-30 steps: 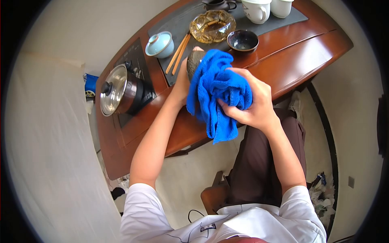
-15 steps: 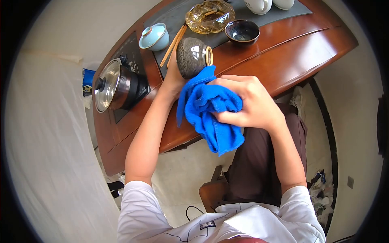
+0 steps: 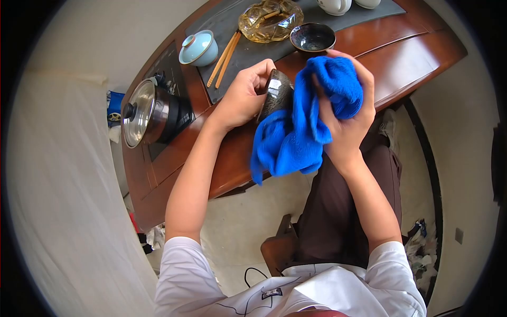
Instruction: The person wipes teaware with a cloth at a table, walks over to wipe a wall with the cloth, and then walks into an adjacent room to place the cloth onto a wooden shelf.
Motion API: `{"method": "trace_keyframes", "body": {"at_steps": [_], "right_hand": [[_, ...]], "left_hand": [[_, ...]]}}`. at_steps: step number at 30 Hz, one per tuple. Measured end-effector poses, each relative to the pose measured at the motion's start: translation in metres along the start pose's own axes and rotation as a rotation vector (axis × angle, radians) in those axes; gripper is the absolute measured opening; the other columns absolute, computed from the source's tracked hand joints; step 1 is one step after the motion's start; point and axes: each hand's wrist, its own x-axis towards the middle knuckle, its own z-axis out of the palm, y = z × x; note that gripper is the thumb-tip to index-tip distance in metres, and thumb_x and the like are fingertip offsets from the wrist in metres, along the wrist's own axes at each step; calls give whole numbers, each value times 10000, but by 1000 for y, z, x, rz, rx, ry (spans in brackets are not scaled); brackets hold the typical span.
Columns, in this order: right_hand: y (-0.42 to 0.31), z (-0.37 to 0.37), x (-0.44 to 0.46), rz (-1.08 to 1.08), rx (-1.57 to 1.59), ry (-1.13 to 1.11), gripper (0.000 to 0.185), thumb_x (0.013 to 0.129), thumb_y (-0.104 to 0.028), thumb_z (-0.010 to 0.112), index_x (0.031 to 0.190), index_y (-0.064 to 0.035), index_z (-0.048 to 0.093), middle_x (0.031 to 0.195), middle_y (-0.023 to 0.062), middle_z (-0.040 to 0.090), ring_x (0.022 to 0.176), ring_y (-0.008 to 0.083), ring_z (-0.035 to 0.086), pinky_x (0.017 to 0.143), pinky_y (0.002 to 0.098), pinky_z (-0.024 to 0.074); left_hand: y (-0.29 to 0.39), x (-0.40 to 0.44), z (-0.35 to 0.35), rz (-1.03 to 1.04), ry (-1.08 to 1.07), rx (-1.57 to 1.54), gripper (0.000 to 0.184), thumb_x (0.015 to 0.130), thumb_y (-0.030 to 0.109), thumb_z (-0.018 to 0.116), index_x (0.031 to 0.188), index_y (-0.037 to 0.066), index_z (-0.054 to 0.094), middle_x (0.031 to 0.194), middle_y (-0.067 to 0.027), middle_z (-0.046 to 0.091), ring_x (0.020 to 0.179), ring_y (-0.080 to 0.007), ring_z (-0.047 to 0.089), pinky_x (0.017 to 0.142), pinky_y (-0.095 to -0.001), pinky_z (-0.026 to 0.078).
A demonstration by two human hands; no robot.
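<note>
My left hand [image 3: 244,98] grips a dark, textured tea bowl [image 3: 277,95] by its rim, over the near edge of the table. The bowl is tilted on its side, and its right part is hidden behind a blue cloth [image 3: 306,119]. Bunched in my right hand [image 3: 353,113], the cloth lies against the bowl, with a loose end hanging down toward my lap. Just beyond my right hand stands a second dark, glossy bowl [image 3: 312,38].
On the wooden table [image 3: 393,58] are an amber glass ashtray [image 3: 253,29], wooden tongs [image 3: 226,61], a pale blue lidded cup [image 3: 198,48] and white cups [image 3: 335,5]. A lidded steel pot [image 3: 142,113] sits on a black hob at left.
My right hand has moved up and right with the cloth. The bowl has turned, and my left hand now shows at its left side instead of behind it.
</note>
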Motion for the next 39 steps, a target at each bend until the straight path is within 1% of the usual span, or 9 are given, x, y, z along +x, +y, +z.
{"method": "trace_keyframes", "body": {"at_steps": [4, 7, 15, 19, 20, 23, 26, 34, 39], "right_hand": [[0, 0, 3, 50, -41, -27, 536, 683, 81, 702, 1193, -39, 591, 1115, 119, 655, 954, 241, 664, 872, 313, 513], [-17, -1, 7, 108, -320, -445, 542, 680, -22, 750, 1195, -102, 604, 1005, 137, 609, 858, 347, 658, 769, 386, 554], [-16, 1, 5, 16, -362, -606, 541, 780, -245, 725, 1208, -21, 483, 931, 165, 633, 808, 339, 664, 683, 413, 539], [-15, 4, -3, 118, -80, -332, 520, 805, -178, 749, 1196, 0, 455, 933, 192, 648, 765, 346, 680, 662, 386, 549], [-8, 4, -6, 1, -76, -262, 517, 797, -137, 767, 1181, 9, 454, 936, 190, 645, 764, 342, 686, 652, 368, 553], [-1, 2, 1, -179, -100, -202, 419, 743, -47, 762, 1125, -39, 591, 914, 129, 626, 802, 284, 648, 703, 353, 537], [-7, 1, 8, -58, -247, -165, 368, 735, -24, 730, 1090, -109, 683, 959, 119, 612, 846, 280, 624, 745, 361, 526], [-12, -3, 12, 194, -374, -547, 395, 711, -81, 751, 1094, -124, 666, 978, 148, 613, 877, 366, 639, 773, 431, 524], [-12, -6, 16, 169, -325, -721, 429, 657, -80, 783, 1066, -73, 657, 908, 133, 628, 872, 358, 633, 756, 434, 519]], "left_hand": [[-3, -2, -5, 52, 91, 51, 197, 829, 39, 697, 898, 78, 516, 816, 50, 553, 751, -34, 497, 686, -200, 434], [-14, -1, -8, 148, 167, 59, 177, 821, 50, 698, 884, 81, 536, 829, 52, 550, 743, -44, 488, 681, -217, 437], [-18, -4, -3, 108, 416, -12, 272, 823, 52, 700, 1087, 24, 641, 983, -47, 682, 886, -124, 638, 801, -283, 519], [-4, -1, 3, 140, 368, 271, 257, 852, -5, 668, 1088, 29, 573, 971, -47, 688, 865, -87, 634, 753, -246, 520], [-7, 2, 4, 95, 339, 73, 236, 857, 3, 679, 1057, 35, 559, 948, -50, 689, 828, -76, 631, 713, -232, 515], [-12, -2, -3, 10, 187, 100, 215, 856, 17, 705, 1003, 37, 549, 882, -52, 694, 807, -58, 621, 676, -218, 504], [-13, -3, 1, 55, 164, 85, 210, 849, 26, 720, 981, 29, 557, 858, -45, 695, 809, -52, 614, 683, -214, 495], [-3, -2, 4, 140, 280, -182, 169, 859, -7, 667, 984, 38, 562, 908, -58, 697, 787, -87, 650, 718, -232, 523], [-13, -5, 3, 195, 425, 102, 164, 909, 58, 633, 1044, 45, 541, 931, -36, 666, 837, -74, 628, 736, -201, 502]]}}
